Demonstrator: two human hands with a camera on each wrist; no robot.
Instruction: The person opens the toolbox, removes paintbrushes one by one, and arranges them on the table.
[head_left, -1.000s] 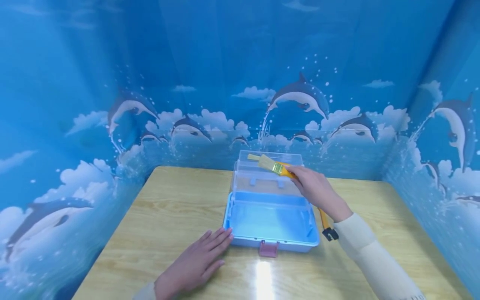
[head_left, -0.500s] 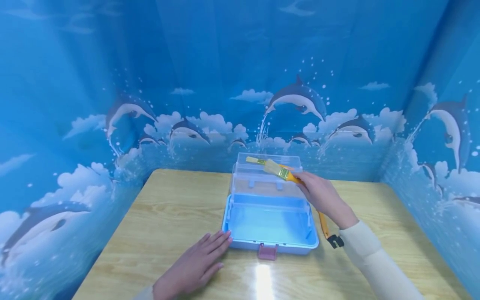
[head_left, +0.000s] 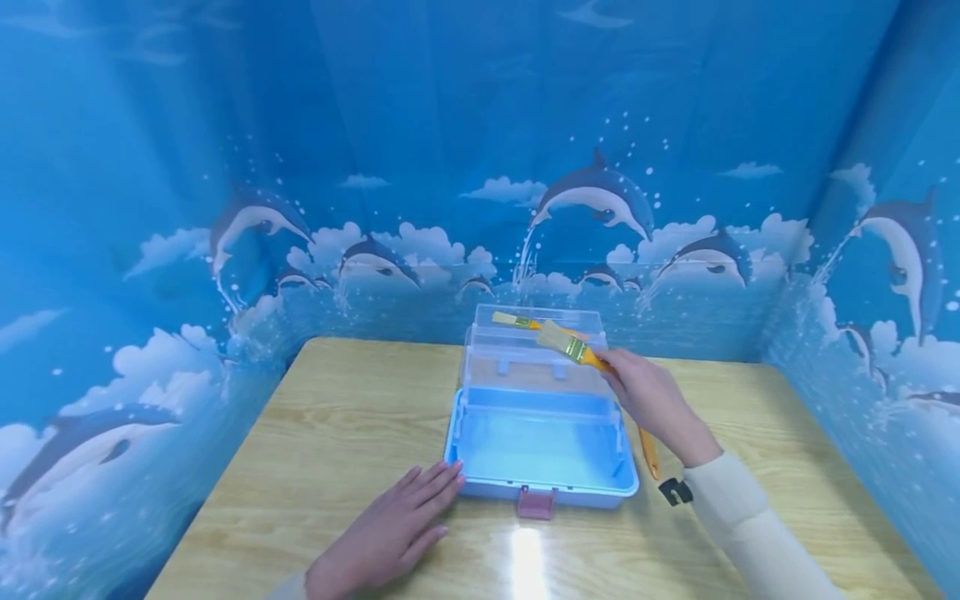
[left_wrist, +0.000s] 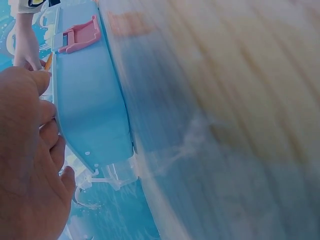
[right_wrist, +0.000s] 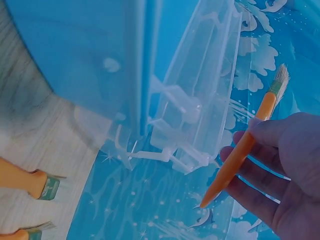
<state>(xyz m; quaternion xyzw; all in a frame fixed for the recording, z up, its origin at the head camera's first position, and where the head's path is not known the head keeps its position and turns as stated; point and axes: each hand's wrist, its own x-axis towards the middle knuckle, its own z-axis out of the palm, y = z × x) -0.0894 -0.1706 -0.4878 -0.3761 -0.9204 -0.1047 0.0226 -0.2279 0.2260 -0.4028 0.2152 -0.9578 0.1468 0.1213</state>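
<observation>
My right hand (head_left: 651, 398) pinches a wide paintbrush (head_left: 562, 342) by its orange handle, bristles pointing left, above the clear trays of an open blue storage box (head_left: 540, 502). In the right wrist view, thumb and fingers hold the paintbrush handle (right_wrist: 240, 155). A narrower paintbrush (head_left: 517, 321) lies at the upper clear tray (head_left: 487, 337), its handle partly hidden. My left hand (head_left: 390, 525) has its fingers extended, the tips touching the box's front left corner. The left wrist view shows this hand (left_wrist: 30, 150) beside the blue wall (left_wrist: 92, 105).
Right of the box lies an orange handle (head_left: 648, 454); the right wrist view shows two brushes (right_wrist: 25, 177) on the wooden table (head_left: 360, 400). A pink latch (head_left: 536, 503) hangs at the box front. Dolphin-printed curtains (head_left: 420, 125) surround the table.
My right hand has drawn slightly right and down with the wide paintbrush, showing more of the narrower one. The left hand stays at the box corner.
</observation>
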